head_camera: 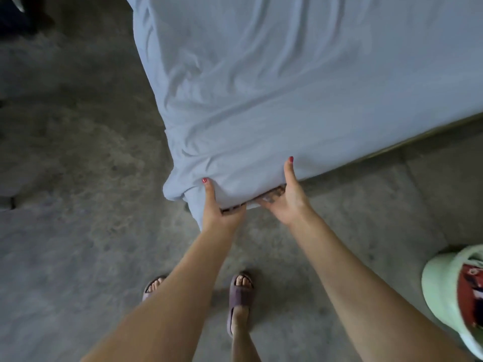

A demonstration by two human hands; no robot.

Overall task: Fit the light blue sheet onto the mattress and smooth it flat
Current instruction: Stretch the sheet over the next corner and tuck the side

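The light blue sheet [274,95] covers the mattress top and drapes over its near corner, with many wrinkles. A strip of the patterned mattress [275,191] edge shows under the sheet's hem between my hands. My left hand [218,205] grips the sheet at the corner, thumb on top and fingers curled underneath. My right hand [285,198] holds the hem just to the right, thumb up on the sheet's side and fingers tucked under the edge.
Grey concrete floor [78,205] surrounds the bed. My feet in slippers [239,296] stand close to the corner. A pale green bundle with a red patch [454,291] lies at the lower right. A dark object [15,14] sits in the far upper left.
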